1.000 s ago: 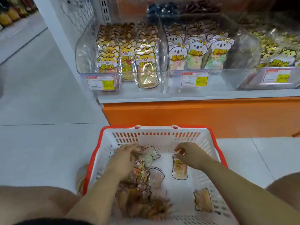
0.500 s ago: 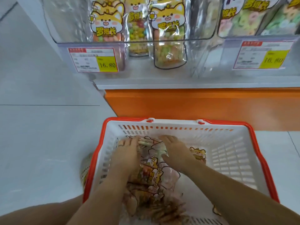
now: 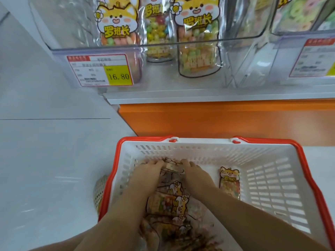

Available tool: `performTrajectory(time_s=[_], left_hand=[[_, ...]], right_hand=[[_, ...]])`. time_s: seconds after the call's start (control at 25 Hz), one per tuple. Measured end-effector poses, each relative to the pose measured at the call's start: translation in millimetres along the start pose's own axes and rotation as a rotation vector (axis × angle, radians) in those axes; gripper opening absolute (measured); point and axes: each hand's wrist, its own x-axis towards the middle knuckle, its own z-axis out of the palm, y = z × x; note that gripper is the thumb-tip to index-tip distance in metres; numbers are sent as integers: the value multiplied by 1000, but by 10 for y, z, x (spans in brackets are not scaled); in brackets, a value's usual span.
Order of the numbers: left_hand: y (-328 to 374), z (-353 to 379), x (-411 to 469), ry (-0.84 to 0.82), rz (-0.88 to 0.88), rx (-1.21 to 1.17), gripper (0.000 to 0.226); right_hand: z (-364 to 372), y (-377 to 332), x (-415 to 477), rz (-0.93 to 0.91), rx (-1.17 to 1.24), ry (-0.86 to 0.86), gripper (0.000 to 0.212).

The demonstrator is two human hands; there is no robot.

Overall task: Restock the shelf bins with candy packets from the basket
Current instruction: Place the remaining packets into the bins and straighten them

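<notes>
1. Left hand (image 3: 150, 170) reaches down into the basket (image 3: 217, 151), fingers curled over the top edge of the heap of candy packets (image 3: 168, 201) against the basket's far wall
2. Right hand (image 3: 196, 172) sits just beside it, fingers likewise curled onto the same heap, so the bundle is gripped between both hands; one packet top shows in the gap between the fingertips
3. More of the heap lies under and between the two forearms, toward the basket's near side, where it is blurred
4. A single packet (image 3: 229, 182) lies flat on the basket floor, just to the right of the right hand and apart from the heap
5. Beyond the basket's far rim rises an orange panel (image 3: 217, 120), with a white shelf (image 3: 199, 95) above it
6. On that shelf, above the basket, stands a clear shelf bin (image 3: 63, 24) holding three upright packets (image 3: 197, 42) with a cartoon dog face
7. A price tag (image 3: 101, 69) reading 16.80 is fixed to the bin's front
8. Pale floor (image 3: 45, 160) lies to the left of the basket
</notes>
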Motion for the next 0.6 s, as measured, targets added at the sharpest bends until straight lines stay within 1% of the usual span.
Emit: performTrajectory(time_s=[0.08,0.12,0.2,0.28,0.36,0.44,0.52,0.6], left_hand=[[-99,8,6,-15,48,-49,56],[-128,24,-6,-22,74,-56,63],[-152,50,-41,-48,100,-72,75],[-155,35,-35,-48,110,-61,80],[-71,-8,-30,8,130,-6,73],[139,-38,-66,79,170,72,66],[451,-79,-131,84,227,53,72],[780,-95,-174,30,273,-25,81]], right_hand=[[13,51,23,62,-30,-7,59],[13,70,40,80,-70,-11,54],[-25,81,91,65,-183,-8,38],[-106,86,110,40,-278,-19,26],[-169,158,59,25,-354,-44,23],[-203,331,-88,46,-366,-40,21],[-229,595,-302,93,-366,-7,20],[-263,911,-499,159,-375,22,24]])
